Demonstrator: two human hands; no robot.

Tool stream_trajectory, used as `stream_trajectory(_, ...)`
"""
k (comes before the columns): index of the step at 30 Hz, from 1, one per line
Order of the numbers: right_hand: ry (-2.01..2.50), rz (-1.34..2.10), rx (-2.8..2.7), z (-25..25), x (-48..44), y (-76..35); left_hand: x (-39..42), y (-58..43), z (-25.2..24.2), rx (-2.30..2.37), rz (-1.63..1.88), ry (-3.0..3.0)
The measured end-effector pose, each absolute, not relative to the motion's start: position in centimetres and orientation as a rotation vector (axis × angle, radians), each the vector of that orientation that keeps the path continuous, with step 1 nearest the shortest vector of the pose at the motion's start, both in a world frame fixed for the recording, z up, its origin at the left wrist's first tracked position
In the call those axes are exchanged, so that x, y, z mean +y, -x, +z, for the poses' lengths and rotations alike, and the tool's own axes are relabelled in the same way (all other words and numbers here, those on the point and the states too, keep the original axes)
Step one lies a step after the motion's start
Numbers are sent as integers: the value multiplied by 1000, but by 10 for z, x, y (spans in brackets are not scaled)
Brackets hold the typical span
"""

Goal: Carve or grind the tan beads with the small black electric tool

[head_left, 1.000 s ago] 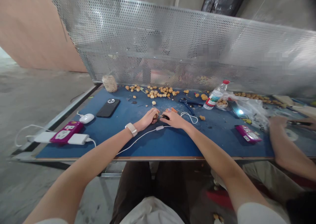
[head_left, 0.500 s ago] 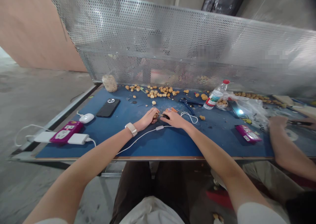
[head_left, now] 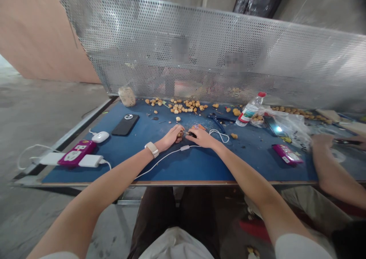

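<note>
My left hand (head_left: pixel 172 136), with a pale watch band at the wrist, is closed around a small brown nut-like piece (head_left: pixel 180 134) above the blue table (head_left: pixel 183 167). Just to its right, my right hand (head_left: pixel 201 137) wraps round the dark handle of a small tool (head_left: pixel 192 135). The tool's thin metal end points left and meets the piece, though the contact is too small to make out. Orange and purple scraps (head_left: pixel 200 127) lie behind my right hand.
Tan nut-like pieces (head_left: pixel 187 106) lie along the mesh panel (head_left: pixel 160 34). Around are a jar (head_left: pixel 127 96), phone (head_left: pixel 126 124), power strip (head_left: pixel 76 153), blue-handled pliers (head_left: pixel 220 122), bottle (head_left: pixel 249 112) and white cable (head_left: pixel 160 160). Another person's arm (head_left: pixel 328 167) is at right.
</note>
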State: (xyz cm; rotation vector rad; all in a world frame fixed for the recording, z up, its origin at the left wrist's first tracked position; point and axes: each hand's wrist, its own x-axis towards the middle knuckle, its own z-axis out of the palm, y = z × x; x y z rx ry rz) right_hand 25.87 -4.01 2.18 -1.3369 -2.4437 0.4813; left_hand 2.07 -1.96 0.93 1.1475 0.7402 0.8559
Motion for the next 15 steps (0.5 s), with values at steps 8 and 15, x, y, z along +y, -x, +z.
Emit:
stream_trajectory(8,1333,496,-2445,22,-40,-259,-21,-22,12,757,861,-1163)
stream_trajectory(15,1330,507,-2453,24,-40,-259,-22,-21,14,765,854,-1162)
